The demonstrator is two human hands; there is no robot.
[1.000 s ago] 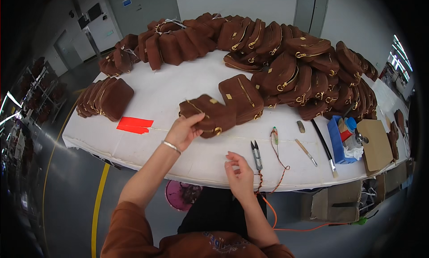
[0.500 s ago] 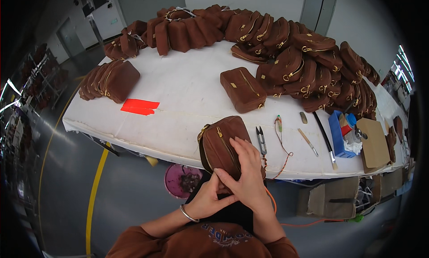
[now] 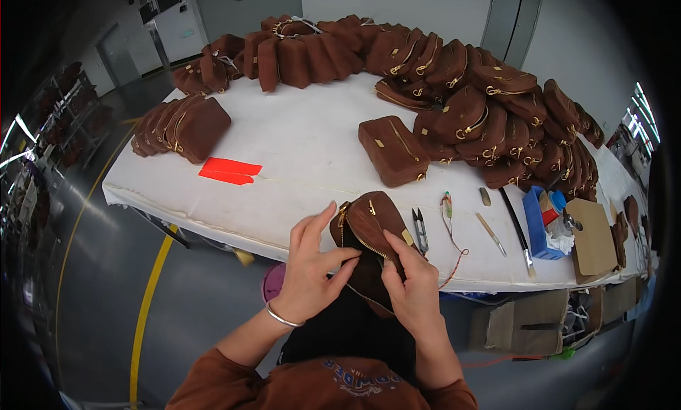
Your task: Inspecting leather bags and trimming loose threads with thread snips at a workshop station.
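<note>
A small brown zippered bag (image 3: 381, 218) with gold zip teeth stands tilted at the table's front edge, its dark opening spread toward me. My right hand (image 3: 415, 286) grips its front panel on the right, thumb at the opening and fingers on the outside. My left hand (image 3: 312, 272) pinches with thumb and forefinger at the left rim of the opening, its other fingers raised. Exactly which part sits in that pinch is hidden. Right of the bag lie black thread snips (image 3: 420, 230). A finished-looking brown bag (image 3: 393, 152) rests farther back.
Many brown bags (image 3: 461, 115) are heaped along the back and right. A row of bags (image 3: 201, 130) and red tape (image 3: 230, 171) are at left. A corded tool (image 3: 447, 206), brushes (image 3: 516, 229) and a blue bin (image 3: 533, 225) lie right; a pink tub (image 3: 272, 282) stands below.
The bag's mouth has opened toward me, showing its dark inside. My left hand has moved up to the opening's left rim; my right hand has shifted down the front panel.
</note>
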